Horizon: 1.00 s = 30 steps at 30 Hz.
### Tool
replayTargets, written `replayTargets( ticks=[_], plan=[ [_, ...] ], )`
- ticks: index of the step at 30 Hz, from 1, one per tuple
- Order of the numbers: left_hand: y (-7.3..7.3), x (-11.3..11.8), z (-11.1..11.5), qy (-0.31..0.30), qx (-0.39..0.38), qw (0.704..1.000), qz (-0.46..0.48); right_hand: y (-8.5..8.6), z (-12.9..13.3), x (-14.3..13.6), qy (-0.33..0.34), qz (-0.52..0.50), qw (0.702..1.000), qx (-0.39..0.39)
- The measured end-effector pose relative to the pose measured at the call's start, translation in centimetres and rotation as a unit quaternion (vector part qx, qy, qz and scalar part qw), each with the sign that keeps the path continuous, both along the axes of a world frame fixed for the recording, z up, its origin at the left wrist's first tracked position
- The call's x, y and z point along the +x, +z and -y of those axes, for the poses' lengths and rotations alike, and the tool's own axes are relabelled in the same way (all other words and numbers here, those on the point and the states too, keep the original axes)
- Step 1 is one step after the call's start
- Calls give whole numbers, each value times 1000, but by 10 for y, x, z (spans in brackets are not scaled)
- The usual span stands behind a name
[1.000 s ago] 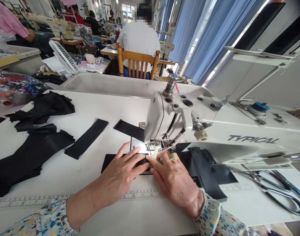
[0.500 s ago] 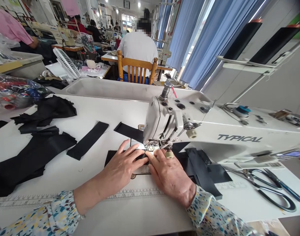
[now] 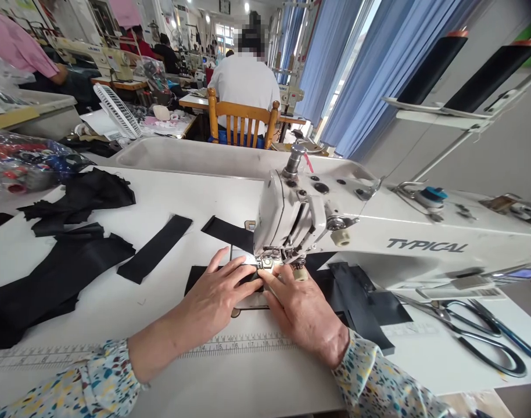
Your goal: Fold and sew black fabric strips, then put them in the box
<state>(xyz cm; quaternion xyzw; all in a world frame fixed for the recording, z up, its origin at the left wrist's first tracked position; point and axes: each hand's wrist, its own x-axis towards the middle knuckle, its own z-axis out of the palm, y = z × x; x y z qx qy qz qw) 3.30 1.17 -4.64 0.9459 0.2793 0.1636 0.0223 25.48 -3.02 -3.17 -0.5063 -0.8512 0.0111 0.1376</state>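
Observation:
My left hand [image 3: 222, 288] lies open with its fingers spread, pressing a black fabric strip [image 3: 198, 278] against the bed of the white sewing machine [image 3: 287, 212]. The strip runs partly under that hand. Just right of it, my right hand [image 3: 301, 307] rests with fingers stretched toward the presser foot [image 3: 260, 263], fingertips almost meeting the left ones. The cloth directly under the needle is mostly hidden by my fingers. Beyond the left fingertips lies another black strip [image 3: 228, 231], its end passing behind the machine head.
Black cloth pieces [image 3: 51, 278] and a loose strip [image 3: 155, 248] lie at left. Stacked black pieces [image 3: 361, 302] and scissors [image 3: 479, 331] are at right. A printed ruler [image 3: 239, 345] crosses the table front. Ahead, a person in white [image 3: 243, 81] sits on a wooden chair [image 3: 243, 110].
Both hands keep practically the same place on the fabric by the presser foot. The view has shifted very slightly, and the cloth shows no clear movement.

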Motion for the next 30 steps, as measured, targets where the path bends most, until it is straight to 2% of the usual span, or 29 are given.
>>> replayTargets(
  ticks=[12,20,30],
  plan=[
    [0,0,0,9,0,1000,-11,-4,-1,-10,6,95,994,50],
    [2,-2,8,6,10,1000,7,-4,8,-5,3,23,1000,18],
    [0,-2,9,7,4,1000,-5,-4,6,-7,-4,45,999,21]
  ],
)
